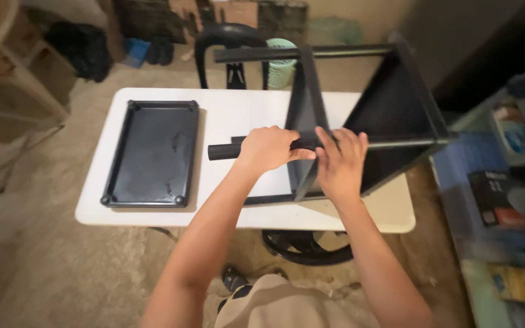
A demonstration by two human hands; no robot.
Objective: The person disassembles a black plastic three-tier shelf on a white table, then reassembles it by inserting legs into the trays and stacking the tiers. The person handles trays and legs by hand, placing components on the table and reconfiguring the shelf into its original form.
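My left hand [267, 147] is wrapped around a black tube [221, 150] that lies level over the white table [238, 115] and runs into a black shelf tray standing on its edge [305, 103]. My right hand [340, 163] rests flat against that upright tray, fingers spread, just right of the left hand. A second black tray [396, 106] stands on edge further right, joined to the first by thin black tubes [335, 51]. A third black tray [153, 152] lies flat on the table's left half.
A black chair [229, 51] and a pale green basket [282, 61] stand behind the table. Boxes and packages [508, 200] fill shelves on the right. A black ring-shaped object [305, 248] lies on the floor under the table.
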